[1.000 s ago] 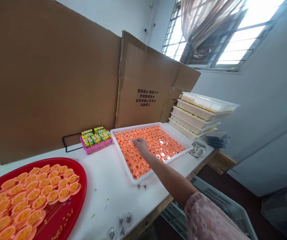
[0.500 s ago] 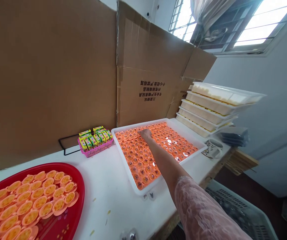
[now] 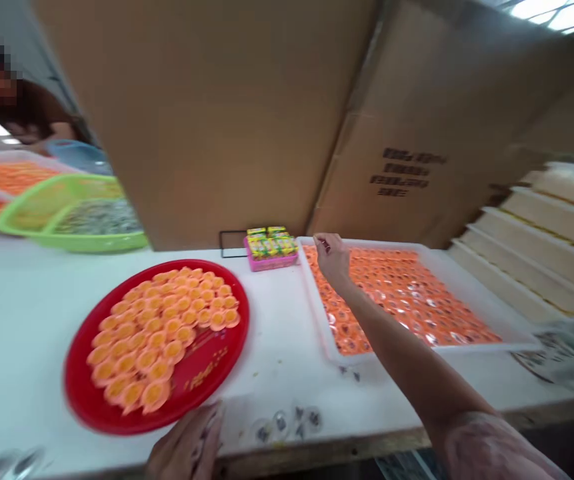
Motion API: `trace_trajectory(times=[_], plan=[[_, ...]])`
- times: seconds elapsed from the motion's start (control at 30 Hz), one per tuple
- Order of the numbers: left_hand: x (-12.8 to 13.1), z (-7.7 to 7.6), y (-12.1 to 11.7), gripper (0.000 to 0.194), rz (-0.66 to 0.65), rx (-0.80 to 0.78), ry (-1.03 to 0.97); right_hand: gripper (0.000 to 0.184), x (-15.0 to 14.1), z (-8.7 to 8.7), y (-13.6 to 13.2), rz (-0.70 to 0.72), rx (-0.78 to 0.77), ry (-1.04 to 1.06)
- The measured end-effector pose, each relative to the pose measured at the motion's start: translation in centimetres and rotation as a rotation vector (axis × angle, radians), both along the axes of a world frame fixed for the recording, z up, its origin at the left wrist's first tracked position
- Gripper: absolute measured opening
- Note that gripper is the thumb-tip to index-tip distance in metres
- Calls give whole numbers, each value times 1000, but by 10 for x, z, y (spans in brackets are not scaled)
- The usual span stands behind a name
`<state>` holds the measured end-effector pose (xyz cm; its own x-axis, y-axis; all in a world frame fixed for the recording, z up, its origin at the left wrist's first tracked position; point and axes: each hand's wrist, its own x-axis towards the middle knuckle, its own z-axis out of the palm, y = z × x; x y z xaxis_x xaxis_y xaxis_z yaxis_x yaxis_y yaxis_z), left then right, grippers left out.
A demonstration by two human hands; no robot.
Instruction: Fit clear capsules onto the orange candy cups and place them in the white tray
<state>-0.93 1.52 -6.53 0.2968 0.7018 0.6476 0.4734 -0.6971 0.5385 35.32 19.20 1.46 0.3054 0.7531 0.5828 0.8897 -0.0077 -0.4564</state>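
Observation:
My right hand (image 3: 333,258) is raised over the near-left corner of a white tray (image 3: 477,347) packed with small orange pieces. Its fingers are pinched together on something small that I cannot make out. My left hand (image 3: 187,448) rests at the table's front edge, fingers close together, beside a few small clear cups (image 3: 287,423) and just below a round red tray (image 3: 201,380) holding several orange-yellow cups. The picture is smeared by motion.
A pink basket of yellow-green packets (image 3: 271,249) stands against the cardboard wall (image 3: 247,113). White trays (image 3: 547,247) are stacked at right. A green basket (image 3: 74,217) and another orange-filled tray (image 3: 7,177) lie far left, near another person (image 3: 21,110).
The view has swung left and down, bringing the red tray to the middle. My right hand has lifted off the orange pieces toward the tray's left corner. My left hand has come into view.

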Motion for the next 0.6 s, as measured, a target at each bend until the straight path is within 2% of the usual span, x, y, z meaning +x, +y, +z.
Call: trace_trajectory(times=[0.07, 0.1, 0.17, 0.2, 0.3, 0.37, 0.47, 0.6], plan=[[-3, -3, -5, 32, 14, 14, 37, 18, -54, -1, 0, 343, 99, 24], [-2, -3, -7, 34, 16, 1, 47, 17, -82, -1, -2, 504, 82, 24], [1, -1, -8, 31, 14, -39, 31, 16, -134, -5, -7, 731, -65, -17], [2, 0, -8, 28, 8, -68, 11, 16, -156, -7, -10, 786, -147, -52], [3, 6, -9, 19, -7, -172, -70, 9, -200, -17, -16, 803, -351, -207], [2, 10, -10, 15, 4, -242, -115, 18, -213, -24, -19, 777, -419, -327], [0, 12, -10, 18, 25, -290, -165, 34, -219, -33, -24, 754, -445, -446], [0, 12, -10, 22, 24, -287, -211, 38, -213, -41, -32, 674, -401, -422]])
